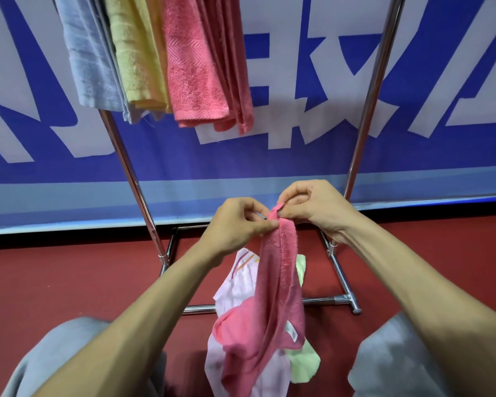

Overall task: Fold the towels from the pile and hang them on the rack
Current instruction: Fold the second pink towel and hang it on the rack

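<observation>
While the pink towel hangs bunched into a loose rope, I read the step in hand, from the head view, as finding its top hem and opening it flat for the first fold. My left hand and right hand meet at the same top corner. The fingers of each are curled in and pinching the cloth, so both are narrow, holding towel and almost touching one another. To do this well I would keep one pinch fixed and run the other along the hem until the far corner comes into the fingers. Then I would lift until the bottom hangs free of the pile and level the hem before halving it. The towel is deep pink terry, gathered lengthwise, with a small white label low on its right edge. It drops straight down from the fingers, and its lower part reaches over the pile. The pile sits on the red floor directly below the fingers, with a pale towel with a striped band and a light green towel showing in it. Up and to the left of the fingers the rack already carries a blue towel, a yellow towel and coral towels, all folded and hanging from above the frame. I judge this one belongs just right of those.
</observation>
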`<action>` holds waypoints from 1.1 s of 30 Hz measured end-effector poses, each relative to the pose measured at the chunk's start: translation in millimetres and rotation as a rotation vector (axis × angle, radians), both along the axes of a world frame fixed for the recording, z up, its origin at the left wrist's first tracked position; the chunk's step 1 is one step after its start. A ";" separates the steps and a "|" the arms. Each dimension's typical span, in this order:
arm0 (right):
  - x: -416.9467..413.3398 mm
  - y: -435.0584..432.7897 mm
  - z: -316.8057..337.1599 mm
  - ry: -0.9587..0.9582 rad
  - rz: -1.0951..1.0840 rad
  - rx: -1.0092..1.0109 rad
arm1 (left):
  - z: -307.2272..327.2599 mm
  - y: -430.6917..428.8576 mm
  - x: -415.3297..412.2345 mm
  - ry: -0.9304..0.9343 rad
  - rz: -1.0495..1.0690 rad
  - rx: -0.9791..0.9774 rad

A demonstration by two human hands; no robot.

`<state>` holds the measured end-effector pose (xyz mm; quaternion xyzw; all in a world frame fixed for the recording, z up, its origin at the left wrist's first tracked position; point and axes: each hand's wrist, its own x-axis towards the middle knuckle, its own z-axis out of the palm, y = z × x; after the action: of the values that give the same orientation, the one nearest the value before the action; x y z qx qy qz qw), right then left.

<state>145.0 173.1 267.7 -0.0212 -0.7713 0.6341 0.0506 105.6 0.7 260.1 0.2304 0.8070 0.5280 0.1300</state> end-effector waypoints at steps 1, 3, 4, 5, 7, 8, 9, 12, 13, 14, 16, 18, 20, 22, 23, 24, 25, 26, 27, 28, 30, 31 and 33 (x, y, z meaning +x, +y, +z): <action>0.4 1.6 -0.1 0.001 -0.001 -0.012 | 0.3 0.4 -0.7 -0.009 -0.006 0.014; 0.6 4.6 -0.8 -0.011 0.008 -0.035 | 2.6 -0.4 -2.1 -0.048 -0.023 0.061; 0.5 5.5 -1.4 -0.021 0.017 -0.038 | 4.0 -1.3 -2.8 -0.073 -0.029 0.093; 0.3 6.1 -2.7 -0.035 0.030 -0.033 | 5.7 -2.2 -2.8 -0.095 -0.032 0.127; -0.1 5.7 -6.1 -0.065 0.068 -0.007 | 8.2 -4.7 -4.1 -0.085 -0.019 0.162; 0.1 4.5 -8.1 -0.083 0.093 0.008 | 8.8 -6.5 -5.4 -0.052 -0.002 0.162; 0.3 2.7 -10.3 -0.100 0.118 0.024 | 9.3 -8.4 -6.8 -0.011 0.015 0.160; 0.3 -3.7 -13.1 -0.092 0.162 0.083 | 11.2 -15.5 -11.8 0.060 0.058 0.157; -0.1 -5.2 -12.4 -0.076 0.149 0.079 | 11.3 -17.9 -13.7 0.062 0.078 0.145; -1.2 -6.1 -11.4 -0.057 0.124 0.059 | 11.3 -20.0 -15.5 0.054 0.101 0.134; -3.9 -7.1 -9.4 -0.019 0.078 0.015 | 11.4 -23.2 -17.7 -0.001 0.127 0.128; -5.8 -9.2 -8.3 0.016 0.064 0.015 | 11.4 -24.6 -15.8 -0.080 0.102 0.140; -6.9 -11.6 -8.5 0.039 0.071 0.038 | 11.5 -24.6 -11.5 -0.109 0.066 0.129; -7.4 -11.9 -9.0 0.045 0.067 0.052 | 12.2 -24.5 -8.4 -0.076 0.070 0.113; -7.4 -11.4 -9.2 0.047 0.066 0.057 | 12.1 -24.6 -8.1 -0.058 0.077 0.106; -7.3 -10.6 -9.3 0.051 0.068 0.065 | 12.1 -24.5 -7.8 -0.047 0.082 0.101; -6.8 -9.9 -9.3 0.056 0.073 0.071 | 11.5 -24.4 -8.1 -0.045 0.085 0.097; -6.6 -9.4 -9.6 0.063 0.079 0.075 | 11.1 -23.8 -8.2 -0.051 0.092 0.095; -6.3 -8.7 -9.5 0.071 0.082 0.075 | 10.7 -22.4 -8.4 -0.059 0.102 0.096; -5.9 -7.7 -9.5 0.078 0.082 0.076 | 10.7 -20.8 -8.3 -0.070 0.115 0.103; -5.1 -4.6 -9.1 0.084 0.076 0.086 | 11.7 -17.9 -7.2 -0.088 0.153 0.118; -5.1 -2.5 -9.2 0.083 0.074 0.102 | 12.6 -16.9 -7.0 -0.094 0.159 0.128; -5.6 1.2 -10.9 0.074 0.089 0.159 | 14.4 -16.6 -7.3 -0.110 0.131 0.158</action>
<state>139.4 174.3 256.8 0.0406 -0.8171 0.5727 0.0522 98.2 -15.9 274.5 0.1573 0.7678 0.6093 0.1207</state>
